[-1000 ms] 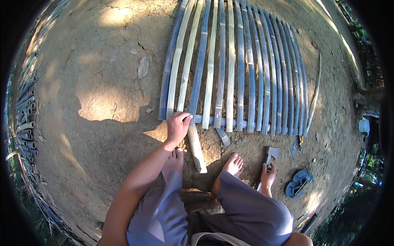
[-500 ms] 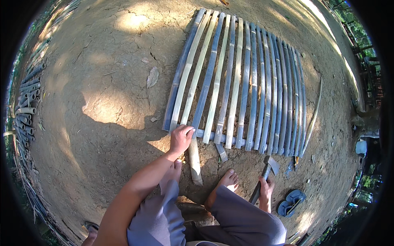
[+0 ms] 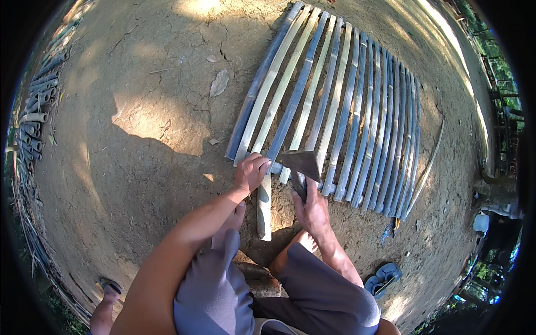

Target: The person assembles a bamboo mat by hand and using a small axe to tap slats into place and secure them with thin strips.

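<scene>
In the head view, the left hand (image 3: 251, 172) has its grip closed at the lower end of a dark bamboo slat (image 3: 301, 82); whether it pinches anything is hidden. The right hand (image 3: 312, 211) has its grip wrapped around a hatchet (image 3: 301, 163), the head over the lower ends of the neighbouring slats. The row of slats lies ahead on the ground (image 3: 167, 204), with a pale bamboo piece (image 3: 264, 218) extending below the left hand.

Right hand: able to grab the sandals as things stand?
Probably not as is: the right hand is gripping the hatchet. Distance seems no obstacle, since the sandals lie on the ground just right of its forearm; it would likely need to release the hatchet first.
</scene>
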Tool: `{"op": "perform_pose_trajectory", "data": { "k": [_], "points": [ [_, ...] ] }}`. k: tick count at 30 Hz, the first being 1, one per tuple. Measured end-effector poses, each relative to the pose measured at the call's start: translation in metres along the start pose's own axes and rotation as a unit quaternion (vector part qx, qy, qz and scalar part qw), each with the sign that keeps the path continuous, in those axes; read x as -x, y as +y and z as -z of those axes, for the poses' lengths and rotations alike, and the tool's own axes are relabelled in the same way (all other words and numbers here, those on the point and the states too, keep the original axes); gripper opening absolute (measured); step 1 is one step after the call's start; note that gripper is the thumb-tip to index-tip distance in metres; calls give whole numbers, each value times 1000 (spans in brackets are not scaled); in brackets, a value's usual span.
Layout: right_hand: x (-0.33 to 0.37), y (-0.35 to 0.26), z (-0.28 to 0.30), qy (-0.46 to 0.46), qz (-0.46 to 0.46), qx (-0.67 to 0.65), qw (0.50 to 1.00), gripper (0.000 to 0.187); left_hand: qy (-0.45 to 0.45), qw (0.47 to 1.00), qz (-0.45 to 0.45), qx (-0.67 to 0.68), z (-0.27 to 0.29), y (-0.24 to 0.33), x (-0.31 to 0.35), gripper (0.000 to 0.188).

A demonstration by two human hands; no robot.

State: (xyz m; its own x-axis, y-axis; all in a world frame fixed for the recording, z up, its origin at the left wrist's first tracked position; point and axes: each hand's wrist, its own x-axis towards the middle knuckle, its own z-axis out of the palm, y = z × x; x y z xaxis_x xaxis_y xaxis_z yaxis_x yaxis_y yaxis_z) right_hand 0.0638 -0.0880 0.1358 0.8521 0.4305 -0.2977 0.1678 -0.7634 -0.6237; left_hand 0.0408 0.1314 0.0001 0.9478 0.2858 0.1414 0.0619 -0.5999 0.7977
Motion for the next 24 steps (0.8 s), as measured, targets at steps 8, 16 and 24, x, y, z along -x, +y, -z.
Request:
{"op": "perform_pose_trajectory", "data": {
  "k": [8,16,24],
  "points": [
    [-22,-10,-45,-62,-1,99,993,60,7,999,-33,-17,1,-4,1,7],
    [-23,-9,-50,13,36,69,997,59,17,998,-54,7,-2,-10,-4,7],
    [-17,-2,-50,35,39,39,998,59,12,998,-46,36,-1,-2,-1,2]
  ]
}}
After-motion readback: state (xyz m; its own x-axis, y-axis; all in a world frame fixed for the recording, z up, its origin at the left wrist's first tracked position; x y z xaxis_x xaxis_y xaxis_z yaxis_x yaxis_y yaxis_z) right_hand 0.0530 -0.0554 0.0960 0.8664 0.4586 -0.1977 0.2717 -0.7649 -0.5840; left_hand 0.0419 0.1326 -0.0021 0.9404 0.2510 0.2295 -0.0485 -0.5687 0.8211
